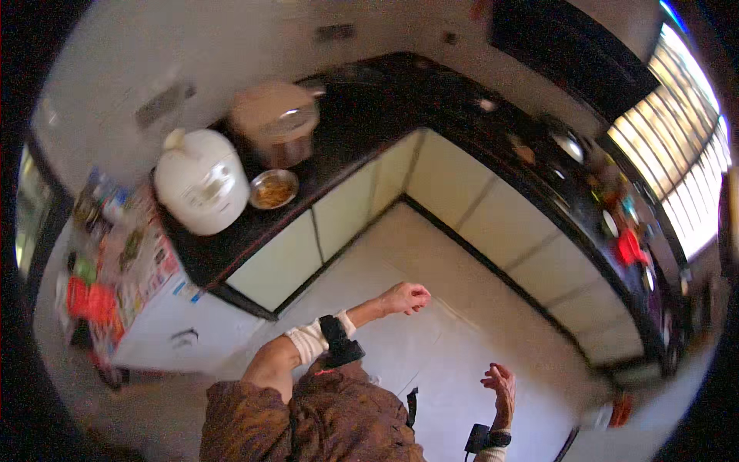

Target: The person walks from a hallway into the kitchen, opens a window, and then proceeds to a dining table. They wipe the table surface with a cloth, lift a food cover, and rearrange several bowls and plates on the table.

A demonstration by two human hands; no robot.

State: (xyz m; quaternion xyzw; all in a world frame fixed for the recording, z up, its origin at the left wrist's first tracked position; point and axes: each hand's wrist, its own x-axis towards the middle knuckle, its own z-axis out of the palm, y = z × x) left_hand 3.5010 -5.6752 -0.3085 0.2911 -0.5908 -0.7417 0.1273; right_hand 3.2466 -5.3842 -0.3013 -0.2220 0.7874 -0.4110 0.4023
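Observation:
My left hand (405, 298) is raised over the pale floor, its fingers curled loosely, with no object visible in it. Lower and to the right is my right hand (500, 382), its fingers slightly bent and apart, holding nothing. Both forearms wear a light sleeve and a black strapped device. Ahead on the dark countertop (358, 138) stand a white rice cooker (203, 182), a steel bowl (273, 189) with yellowish food in it, and a large lidded pot (276, 121). Neither hand touches them. The picture is blurred.
A white refrigerator (190, 329) with a patterned cover and red items on top stands at the left. The counter turns a corner and runs right above pale cabinets (508, 213), with a red item (630, 248) and several blurred utensils near a barred window (670, 133).

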